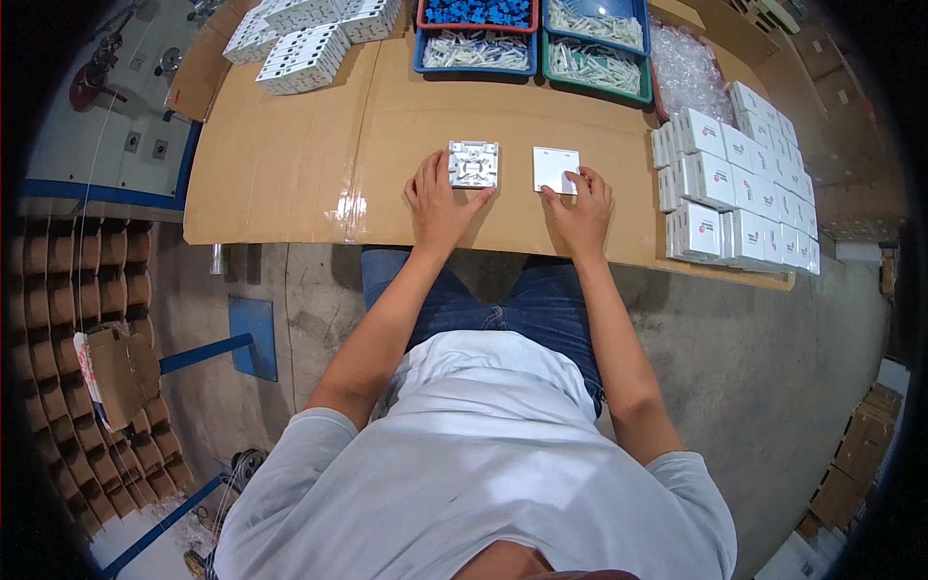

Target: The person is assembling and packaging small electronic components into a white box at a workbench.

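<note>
Near the front middle of the cardboard-covered table lies a square white plastic housing, its inner side with ribs and recesses facing up. My left hand grips it, fingers along its left edge and thumb at its lower right corner. To the right is a flat, smooth white square plate. My right hand pinches that plate at its lower right corner, with the thumb on the near edge and the fingers on the right edge. A gap of bare cardboard separates the two pieces.
Stacked small white boxes stand at the right edge. Along the back are a tray of blue parts, trays of white slender parts, and a bin of clear plastic bags. White housings are piled at the back left.
</note>
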`<state>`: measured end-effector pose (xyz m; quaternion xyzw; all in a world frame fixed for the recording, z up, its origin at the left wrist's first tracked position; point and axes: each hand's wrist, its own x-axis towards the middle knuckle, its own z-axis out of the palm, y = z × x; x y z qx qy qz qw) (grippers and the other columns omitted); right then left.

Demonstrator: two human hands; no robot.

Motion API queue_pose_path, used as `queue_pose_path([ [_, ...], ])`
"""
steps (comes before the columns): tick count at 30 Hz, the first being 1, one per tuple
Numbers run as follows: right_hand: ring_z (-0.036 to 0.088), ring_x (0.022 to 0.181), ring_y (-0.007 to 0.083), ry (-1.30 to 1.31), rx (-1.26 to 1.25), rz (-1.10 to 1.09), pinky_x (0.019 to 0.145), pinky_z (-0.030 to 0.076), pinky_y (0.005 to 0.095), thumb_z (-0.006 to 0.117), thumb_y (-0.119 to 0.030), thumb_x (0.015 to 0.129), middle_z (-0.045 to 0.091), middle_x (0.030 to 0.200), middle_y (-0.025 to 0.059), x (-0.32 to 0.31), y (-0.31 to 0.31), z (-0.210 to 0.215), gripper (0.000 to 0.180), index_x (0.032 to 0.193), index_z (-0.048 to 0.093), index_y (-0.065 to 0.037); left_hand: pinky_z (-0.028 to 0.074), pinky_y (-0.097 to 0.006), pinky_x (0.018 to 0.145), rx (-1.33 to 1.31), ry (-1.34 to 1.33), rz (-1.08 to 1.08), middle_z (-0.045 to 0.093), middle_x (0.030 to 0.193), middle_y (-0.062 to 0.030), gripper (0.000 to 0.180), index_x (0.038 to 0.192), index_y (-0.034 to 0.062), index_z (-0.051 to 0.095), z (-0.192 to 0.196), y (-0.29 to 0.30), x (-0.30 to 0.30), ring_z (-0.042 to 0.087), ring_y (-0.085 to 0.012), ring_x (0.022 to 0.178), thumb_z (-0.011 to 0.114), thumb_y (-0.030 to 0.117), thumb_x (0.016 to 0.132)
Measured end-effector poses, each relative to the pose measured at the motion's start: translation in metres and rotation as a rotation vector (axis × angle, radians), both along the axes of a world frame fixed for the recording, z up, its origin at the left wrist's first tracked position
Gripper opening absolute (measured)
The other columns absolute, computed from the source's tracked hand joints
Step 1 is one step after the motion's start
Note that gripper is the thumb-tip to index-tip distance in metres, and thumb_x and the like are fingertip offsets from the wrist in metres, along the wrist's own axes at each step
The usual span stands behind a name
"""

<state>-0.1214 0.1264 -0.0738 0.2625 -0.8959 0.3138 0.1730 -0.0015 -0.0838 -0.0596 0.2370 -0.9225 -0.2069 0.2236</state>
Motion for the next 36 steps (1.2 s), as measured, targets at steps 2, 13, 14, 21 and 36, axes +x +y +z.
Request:
queue_pose_path([
  [2,0.054,0.112,0.0302,0.006,-0.004,-0.001,0.096,0.042,0.0442,0.082,-0.040,0.076,0.060,0.121,0.0101,-0.001,0.000,-0.001,0.048,0.109,0.070,-0.008,0.026,-0.048,0.111,-0.020,0.020,-0.001,0.047,0.144,-0.0170,0.096,0.143,-0.0002,0.045,-0.002,-0.001,0.000,0.039,-0.0297,0.137,0.077,0.058,0.074],
  [13,0.053,0.115,0.0293,-0.060,0.025,0.005,0.097,0.040,0.0455,0.082,-0.040,0.077,0.059,0.123,0.0081,0.004,-0.009,0.005,0.047,0.109,0.070,-0.010,0.025,-0.051,0.112,-0.085,-0.040,0.025,0.045,0.144,-0.0196,0.094,0.142,-0.0021,0.044,0.000,-0.006,0.001,0.037,-0.0326,0.139,0.073,0.060,0.077],
  [14,0.053,0.115,0.0292,-0.065,0.027,-0.004,0.097,0.040,0.0454,0.082,-0.041,0.077,0.059,0.124,0.0080,0.005,-0.008,0.005,0.046,0.109,0.070,-0.010,0.026,-0.051,0.112,-0.089,-0.048,0.028,0.045,0.144,-0.0193,0.095,0.142,-0.0021,0.043,0.001,-0.005,0.001,0.038,-0.0325,0.138,0.073,0.061,0.076],
  [21,0.055,0.112,0.0317,-0.090,-0.039,-0.018,0.096,0.042,0.0449,0.081,-0.031,0.079,0.060,0.123,0.0109,-0.008,-0.003,0.008,0.040,0.110,0.069,-0.008,0.026,-0.049,0.112,-0.110,-0.026,-0.023,0.045,0.144,-0.0182,0.097,0.141,-0.0033,0.043,0.008,0.000,-0.014,0.038,-0.0314,0.138,0.075,0.061,0.075],
  [36,0.068,0.097,0.0314,-0.218,-0.299,-0.011,0.085,0.053,0.0391,0.066,-0.015,0.089,0.070,0.103,0.0168,-0.123,0.046,0.128,0.026,0.111,0.067,-0.002,0.023,-0.049,0.115,-0.047,-0.147,-0.001,0.041,0.148,-0.0187,0.099,0.146,-0.0024,0.037,0.019,0.007,-0.011,0.035,-0.0334,0.140,0.079,0.052,0.075],
])
